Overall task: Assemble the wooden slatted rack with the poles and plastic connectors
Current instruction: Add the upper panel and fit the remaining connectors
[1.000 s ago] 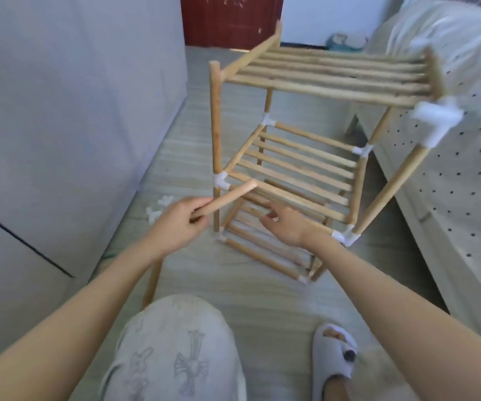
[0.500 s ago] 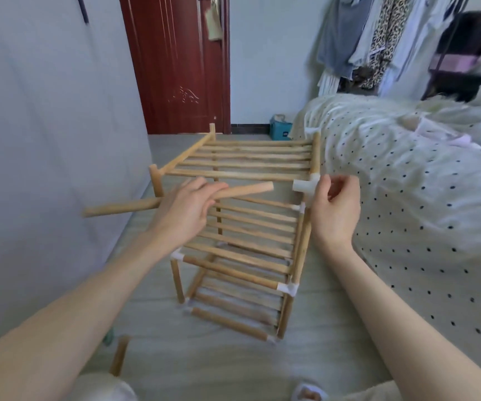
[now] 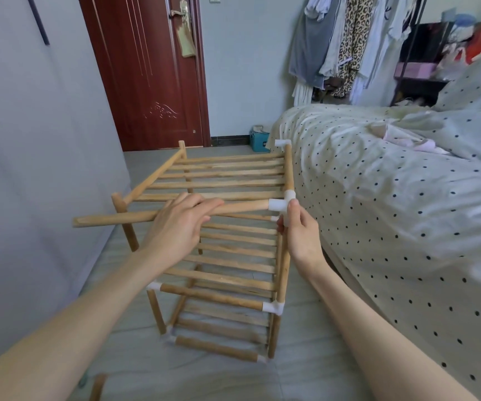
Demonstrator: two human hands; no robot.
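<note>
Meeting the white plastic connector (image 3: 277,204) now, the loose pole's (image 3: 158,216) right end sits at its socket, where half a second ago a gap remained. Left hand (image 3: 179,227) curls around that pole; right hand (image 3: 300,230) pinches the connector on the wooden slatted rack's (image 3: 227,256) near right corner. Beyond stand the bed (image 3: 407,198) and the red door (image 3: 152,70).

pole (image 3: 158,217) end in white connector (image 3: 280,204)
</note>
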